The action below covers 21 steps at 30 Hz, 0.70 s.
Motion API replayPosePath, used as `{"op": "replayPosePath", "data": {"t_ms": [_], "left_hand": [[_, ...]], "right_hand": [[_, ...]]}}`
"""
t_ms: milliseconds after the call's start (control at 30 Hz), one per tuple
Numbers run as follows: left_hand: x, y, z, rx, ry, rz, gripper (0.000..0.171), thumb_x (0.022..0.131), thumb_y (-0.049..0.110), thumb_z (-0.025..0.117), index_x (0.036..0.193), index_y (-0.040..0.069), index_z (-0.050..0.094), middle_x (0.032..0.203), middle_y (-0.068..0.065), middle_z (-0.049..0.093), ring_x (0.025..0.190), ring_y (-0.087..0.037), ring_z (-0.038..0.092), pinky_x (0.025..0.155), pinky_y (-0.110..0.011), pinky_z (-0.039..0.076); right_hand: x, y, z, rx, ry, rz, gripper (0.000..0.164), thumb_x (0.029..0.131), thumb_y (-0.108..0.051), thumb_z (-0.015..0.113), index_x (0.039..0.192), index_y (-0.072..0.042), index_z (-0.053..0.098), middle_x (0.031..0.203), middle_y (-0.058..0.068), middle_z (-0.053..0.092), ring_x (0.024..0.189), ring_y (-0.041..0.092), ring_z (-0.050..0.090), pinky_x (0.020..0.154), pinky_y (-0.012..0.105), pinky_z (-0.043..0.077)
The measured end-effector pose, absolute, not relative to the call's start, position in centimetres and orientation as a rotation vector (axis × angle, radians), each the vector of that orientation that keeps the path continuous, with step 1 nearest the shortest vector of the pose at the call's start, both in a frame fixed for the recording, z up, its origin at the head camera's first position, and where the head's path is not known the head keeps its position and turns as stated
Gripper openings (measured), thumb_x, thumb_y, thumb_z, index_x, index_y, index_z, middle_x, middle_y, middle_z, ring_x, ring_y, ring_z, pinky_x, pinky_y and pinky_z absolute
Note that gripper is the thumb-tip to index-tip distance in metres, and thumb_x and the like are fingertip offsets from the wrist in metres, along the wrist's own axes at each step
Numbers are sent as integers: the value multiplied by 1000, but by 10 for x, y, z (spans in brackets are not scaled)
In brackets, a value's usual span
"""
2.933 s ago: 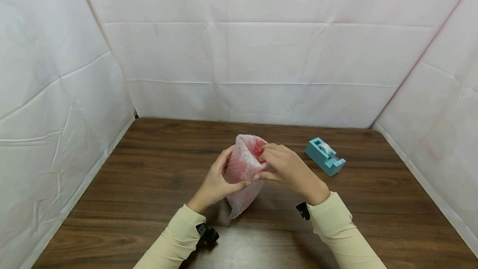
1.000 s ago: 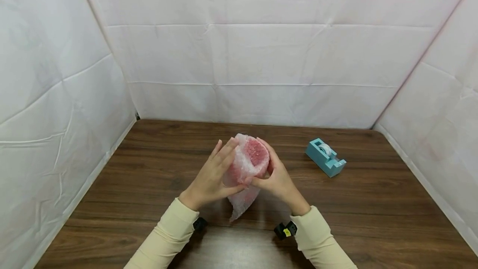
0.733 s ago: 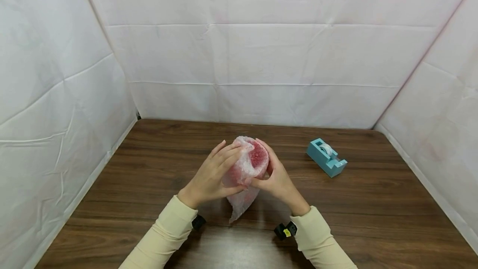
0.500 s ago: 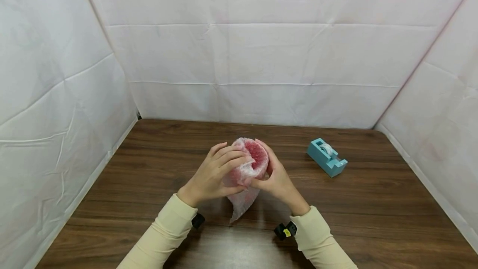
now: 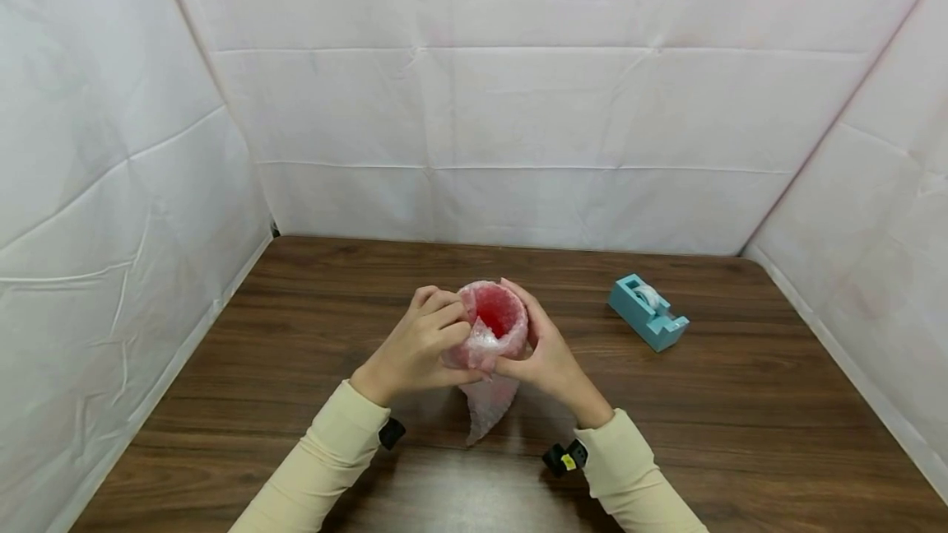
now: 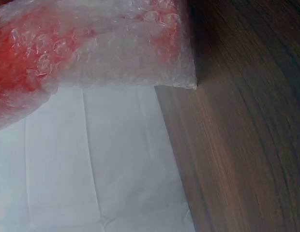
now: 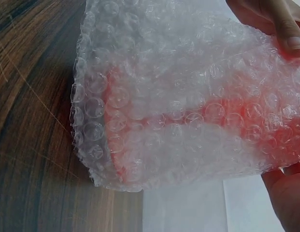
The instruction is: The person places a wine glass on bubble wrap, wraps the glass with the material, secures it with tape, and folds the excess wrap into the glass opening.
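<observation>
A red stemmed glass (image 5: 502,312) stands wrapped in clear bubble wrap (image 5: 489,414), its round mouth facing up toward the head camera. In the right wrist view the red stem (image 7: 176,117) and the foot's edge (image 7: 110,125) show through the bubbles. My left hand (image 5: 422,344) has curled fingers at the left side of the mouth, pinching the wrap's upper edge there, thumb low on the front. My right hand (image 5: 548,360) grips the bowl from the right, fingers behind and thumb in front. The left wrist view shows the wrap's lower corner (image 6: 181,72) close over the table.
A light-blue tape dispenser (image 5: 647,311) with a roll of clear tape stands to the right on the dark wood table (image 5: 311,294). White cloth walls (image 5: 518,105) enclose the table at the back and both sides.
My right hand has moved from the wrap's upper edge to the bowl's side. My left fingers have curled at the rim, drawing the wrap back, so more of the red inside shows.
</observation>
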State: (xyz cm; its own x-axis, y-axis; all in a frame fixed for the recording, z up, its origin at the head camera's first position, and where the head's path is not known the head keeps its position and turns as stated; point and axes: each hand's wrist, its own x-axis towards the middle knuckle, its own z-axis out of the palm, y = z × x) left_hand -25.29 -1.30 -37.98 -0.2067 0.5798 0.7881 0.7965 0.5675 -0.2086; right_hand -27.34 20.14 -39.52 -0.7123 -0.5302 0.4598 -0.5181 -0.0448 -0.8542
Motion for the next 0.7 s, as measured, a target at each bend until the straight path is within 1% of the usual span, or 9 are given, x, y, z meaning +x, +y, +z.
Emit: {"op": "replayPosePath", "data": {"t_ms": [100, 167, 267, 333, 367, 433, 500, 600, 700], "left_hand": [[-253, -11, -382, -1106, -1919, -383, 58, 54, 38, 92, 83, 11, 50, 93, -2, 60, 99, -21, 52, 88, -41, 36], [-253, -10, -384, -1107, -1919, -449, 67, 53, 34, 94, 92, 8, 47, 98, -6, 57, 101, -23, 52, 89, -42, 35], [-251, -9, -385, -1107, -1925, -510, 81, 52, 32, 95, 108, 6, 42, 106, -9, 54, 104, -24, 52, 91, -44, 36], [-251, -9, -385, -1114, -1933, -504, 85, 56, 33, 93, 118, 9, 42, 110, -10, 53, 104, -25, 51, 92, -46, 37], [-250, -9, -385, -1116, -1937, -496, 84, 57, 33, 93, 121, 11, 44, 110, -10, 53, 105, -25, 51, 92, -46, 38], [-250, -8, -385, -1118, -1948, -478, 74, 60, 35, 91, 119, 17, 51, 109, -8, 54, 105, -24, 50, 91, -47, 38], [-250, -8, -386, -1122, -1950, -463, 63, 61, 36, 90, 113, 19, 58, 106, -7, 56, 105, -25, 49, 91, -47, 38], [-250, -9, -387, -1122, -1947, -457, 52, 61, 35, 90, 102, 18, 63, 103, -6, 58, 105, -25, 49, 89, -46, 39], [-250, -9, -387, -1119, -1949, -448, 45, 60, 34, 91, 93, 17, 66, 99, -5, 60, 105, -25, 49, 89, -46, 39]], "right_hand": [[-273, 202, -395, -1164, 2166, -1935, 92, 76, -23, 82, 150, -15, 28, 142, 12, 43, 124, 26, 46, 94, 25, 48], [-273, 202, -394, -1151, 2166, -1942, 91, 76, -24, 82, 150, -18, 29, 142, 12, 43, 124, 25, 45, 94, 25, 48], [-274, 202, -395, -1152, 2172, -1938, 92, 77, -26, 82, 150, -14, 28, 143, 13, 42, 125, 26, 45, 95, 26, 48], [-275, 202, -395, -1153, 2177, -1934, 92, 77, -26, 82, 150, -13, 28, 143, 14, 42, 125, 27, 45, 94, 26, 48], [-275, 202, -395, -1152, 2178, -1932, 92, 76, -27, 82, 150, -13, 28, 143, 14, 42, 125, 29, 44, 94, 26, 49], [-275, 202, -395, -1146, 2177, -1929, 92, 76, -28, 82, 150, -14, 28, 143, 14, 42, 126, 31, 44, 94, 26, 49], [-275, 202, -395, -1135, 2165, -1932, 91, 77, -26, 82, 150, -17, 28, 144, 14, 41, 127, 32, 43, 93, 26, 49], [-275, 202, -396, -1120, 2155, -1927, 90, 77, -23, 81, 150, -19, 28, 144, 13, 40, 128, 33, 42, 93, 25, 49], [-275, 202, -396, -1112, 2159, -1917, 90, 77, -22, 81, 150, -19, 28, 145, 11, 40, 128, 33, 42, 94, 26, 49]]}}
